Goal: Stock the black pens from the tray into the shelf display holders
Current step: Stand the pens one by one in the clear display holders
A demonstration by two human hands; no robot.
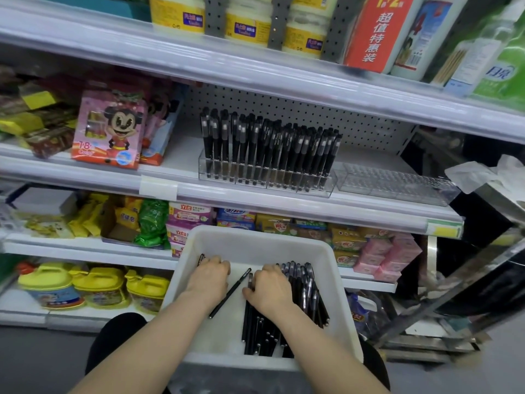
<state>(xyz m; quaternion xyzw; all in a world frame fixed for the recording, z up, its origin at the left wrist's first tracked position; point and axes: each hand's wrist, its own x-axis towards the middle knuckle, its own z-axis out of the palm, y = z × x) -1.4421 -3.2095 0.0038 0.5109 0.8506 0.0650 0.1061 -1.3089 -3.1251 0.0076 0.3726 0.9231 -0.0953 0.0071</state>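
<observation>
Nearest the camera, two bare forearms reach into a white tray (255, 237) that seems to rest on the person's knees. The left hand (211, 275) lies knuckles-up on the tray floor with its fingers bent under. A dark pen end (201, 260) pokes out beside it, but the back of the hand hides whether it is gripped. The right hand (268, 288) lies on the heap of black pens (284, 331) that fills the right half of the tray, its fingers curled down into them. Whether it pinches any cannot be told. One loose pen (230, 292) lies slantwise between the hands.

Beyond the tray, on the middle shelf (170, 169), a clear holder (264, 184) is packed with upright pens (270, 143). Just to its right an empty holder (397, 183) lies against it. A pink crayon box (109, 129) stands well to the left, and a pegboard (284, 106) backs the shelf.

The step in hand looks like gathering a bunch to carry up. Several things could go wrong:
- The smooth barrels could fan out of too large a grab and drop between tray and shelf.
- With both hands busy and nothing holding the rim, lifting a hand sharply or shifting a knee could tilt the tray and send the heap sliding.
- The full holder is crowded, so a hand brushing it on the way to the empty one might tip its leaning pens.
- The light acrylic may skid along the shelf if a pen is pushed in at an angle.
</observation>
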